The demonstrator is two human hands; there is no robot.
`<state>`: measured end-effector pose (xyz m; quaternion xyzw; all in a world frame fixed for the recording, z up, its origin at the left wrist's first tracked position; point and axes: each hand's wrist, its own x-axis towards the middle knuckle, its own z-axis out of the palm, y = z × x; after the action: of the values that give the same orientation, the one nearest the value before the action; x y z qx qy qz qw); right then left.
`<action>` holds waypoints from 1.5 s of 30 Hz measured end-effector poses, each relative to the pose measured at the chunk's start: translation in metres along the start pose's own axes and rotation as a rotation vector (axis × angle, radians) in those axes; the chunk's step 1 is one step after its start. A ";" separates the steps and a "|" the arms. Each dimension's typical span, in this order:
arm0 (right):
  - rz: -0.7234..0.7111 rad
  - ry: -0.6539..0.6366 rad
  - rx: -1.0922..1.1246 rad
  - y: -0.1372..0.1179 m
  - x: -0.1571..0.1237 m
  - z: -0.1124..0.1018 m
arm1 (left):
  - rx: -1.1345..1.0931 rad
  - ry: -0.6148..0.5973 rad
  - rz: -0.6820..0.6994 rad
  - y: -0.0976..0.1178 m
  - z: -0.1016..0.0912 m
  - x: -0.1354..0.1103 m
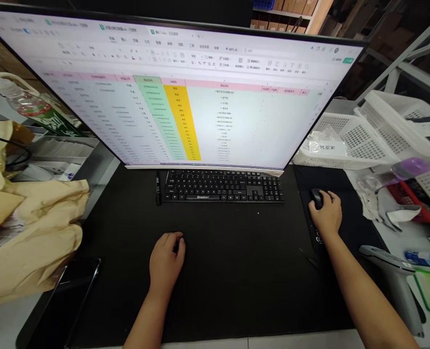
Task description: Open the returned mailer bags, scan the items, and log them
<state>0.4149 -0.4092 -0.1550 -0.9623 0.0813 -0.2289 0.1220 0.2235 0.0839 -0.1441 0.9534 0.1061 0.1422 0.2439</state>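
Observation:
My right hand (327,213) rests over a black computer mouse (316,198), its fingers wrapped round it on a dark mouse pad (333,179). My left hand (167,254) lies on the black desk mat (229,271) with fingers curled in and the thumb close to the index fingertip. Nothing shows in it; only a dark gap is visible there. Beyond both hands is a black keyboard (222,185), touched by neither. Above the keyboard stands a large monitor (233,121) with a spreadsheet that has green and orange columns.
A black marker (158,189) lies left of the keyboard. At left are a phone (66,295), brown paper bags (44,223) and a green-labelled bottle (29,106). On the right are white baskets (367,135), a barcode scanner (400,276) and a purple-capped bottle (411,168).

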 end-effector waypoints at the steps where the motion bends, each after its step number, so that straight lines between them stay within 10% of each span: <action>1: 0.003 0.010 0.004 0.000 0.000 0.000 | 0.002 0.000 0.001 0.000 0.000 0.000; 45: -0.035 0.029 -0.092 -0.005 -0.005 -0.005 | -0.017 0.007 0.002 -0.001 -0.001 0.000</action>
<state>0.4084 -0.4041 -0.1514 -0.9648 0.0766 -0.2410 0.0725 0.2230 0.0849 -0.1434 0.9509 0.1046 0.1466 0.2516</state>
